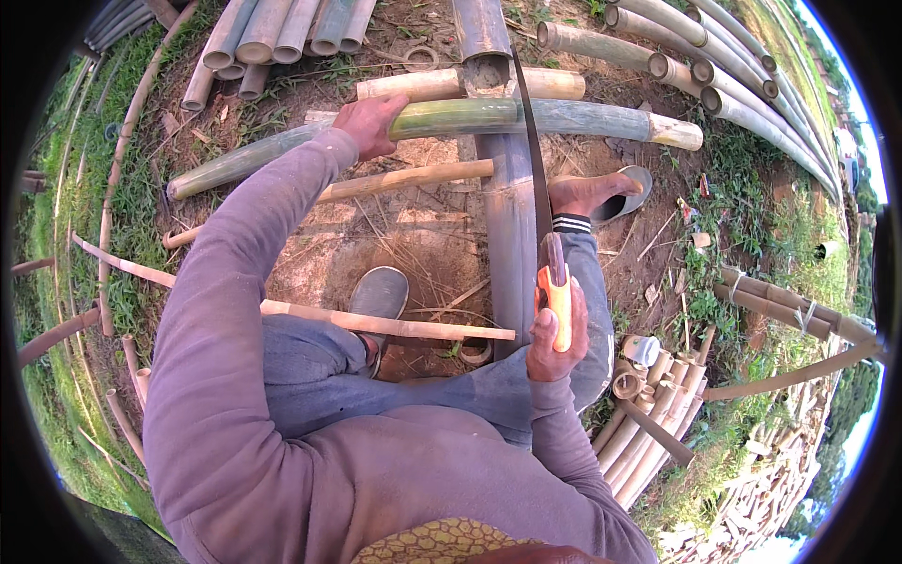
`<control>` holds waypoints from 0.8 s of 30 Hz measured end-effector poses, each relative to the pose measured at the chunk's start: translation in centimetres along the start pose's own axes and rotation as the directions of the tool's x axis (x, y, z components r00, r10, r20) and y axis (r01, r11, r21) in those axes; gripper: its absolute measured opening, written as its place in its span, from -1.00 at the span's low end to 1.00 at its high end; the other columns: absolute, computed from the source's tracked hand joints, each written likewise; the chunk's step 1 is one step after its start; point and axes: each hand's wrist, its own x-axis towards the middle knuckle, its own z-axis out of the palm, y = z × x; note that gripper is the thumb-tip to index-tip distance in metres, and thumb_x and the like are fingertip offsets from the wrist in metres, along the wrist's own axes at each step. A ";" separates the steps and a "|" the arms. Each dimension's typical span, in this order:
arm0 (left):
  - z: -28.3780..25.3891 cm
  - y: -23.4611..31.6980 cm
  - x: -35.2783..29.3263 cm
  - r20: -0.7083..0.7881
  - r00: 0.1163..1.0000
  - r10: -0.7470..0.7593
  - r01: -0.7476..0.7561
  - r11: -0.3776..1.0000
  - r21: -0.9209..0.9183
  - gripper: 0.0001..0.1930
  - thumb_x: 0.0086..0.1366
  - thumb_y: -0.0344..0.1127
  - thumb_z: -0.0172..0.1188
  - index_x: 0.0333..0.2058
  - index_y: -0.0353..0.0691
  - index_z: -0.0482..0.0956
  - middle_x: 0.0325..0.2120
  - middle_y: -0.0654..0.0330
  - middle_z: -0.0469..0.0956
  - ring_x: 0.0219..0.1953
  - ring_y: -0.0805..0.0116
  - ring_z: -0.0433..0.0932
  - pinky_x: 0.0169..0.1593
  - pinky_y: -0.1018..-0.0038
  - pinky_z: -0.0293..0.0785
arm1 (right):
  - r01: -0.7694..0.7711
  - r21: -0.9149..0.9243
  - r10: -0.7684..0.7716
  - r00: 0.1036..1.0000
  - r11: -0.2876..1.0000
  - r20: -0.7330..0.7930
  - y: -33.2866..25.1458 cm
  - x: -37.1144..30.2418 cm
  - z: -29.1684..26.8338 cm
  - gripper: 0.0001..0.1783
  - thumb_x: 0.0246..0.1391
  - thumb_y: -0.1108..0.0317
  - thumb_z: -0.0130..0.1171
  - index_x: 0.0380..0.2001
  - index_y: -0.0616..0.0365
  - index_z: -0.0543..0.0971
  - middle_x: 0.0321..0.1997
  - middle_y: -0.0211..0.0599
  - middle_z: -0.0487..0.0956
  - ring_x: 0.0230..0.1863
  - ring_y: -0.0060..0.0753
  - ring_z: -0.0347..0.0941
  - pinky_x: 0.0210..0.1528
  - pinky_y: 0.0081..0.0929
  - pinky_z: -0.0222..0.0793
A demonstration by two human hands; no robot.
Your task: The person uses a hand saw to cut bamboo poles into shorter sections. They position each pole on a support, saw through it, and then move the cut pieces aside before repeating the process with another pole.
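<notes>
A green bamboo pole (pixel 451 117) lies crosswise in front of me, over a thick grey bamboo beam (pixel 512 235) that runs away from me. Near the middle of the pole, my left hand (pixel 371 125) is closed around it, pressing from above. My right hand (pixel 561 334) grips the orange handle of a handsaw (pixel 537 179). The saw's long dark blade points away from me and crosses the pole just right of the beam. Whether its teeth are in the bamboo, I cannot tell.
Cut bamboo poles are piled at the far left (pixel 272 28) and far right (pixel 752 85). A bundle of short bamboo pieces (pixel 658 414) with a white cup (pixel 641 351) lies by my right knee. A bamboo strip (pixel 395 324) crosses my legs. Offcuts (pixel 761 498) heap at the lower right.
</notes>
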 end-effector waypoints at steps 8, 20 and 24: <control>-0.3 2.8 0.3 0.052 0.998 -0.046 0.042 0.996 0.077 -0.30 0.07 -0.10 0.55 0.17 -0.05 0.45 -0.01 -0.01 0.69 0.09 -0.12 0.67 0.14 0.03 0.62 | -0.012 -0.052 0.010 0.999 0.999 -0.038 -1.1 0.0 -0.2 -0.40 0.42 0.35 0.24 0.38 0.51 0.41 0.38 0.23 0.54 0.39 0.05 0.52 0.41 -0.14 0.44; -0.6 4.8 -1.3 -0.004 0.992 -0.125 0.125 0.992 0.010 -0.44 0.17 -0.08 0.46 0.12 -0.04 0.51 0.02 0.04 0.71 0.12 -0.05 0.68 0.16 0.04 0.60 | -0.032 -0.116 0.025 0.998 0.993 -0.061 -5.0 -1.4 -0.4 -0.42 0.42 0.37 0.25 0.35 0.55 0.43 0.34 0.15 0.59 0.34 -0.04 0.57 0.39 -0.20 0.46; 0.6 4.7 -1.4 -0.022 0.992 -0.128 0.128 0.992 -0.014 -0.44 0.18 -0.10 0.46 0.14 -0.01 0.51 0.05 0.07 0.70 0.15 0.00 0.67 0.19 0.06 0.59 | -0.013 -0.142 0.005 0.998 0.990 -0.057 -3.0 4.3 1.3 -0.47 0.41 0.38 0.25 0.32 0.49 0.49 0.29 0.12 0.63 0.28 -0.10 0.61 0.31 -0.25 0.51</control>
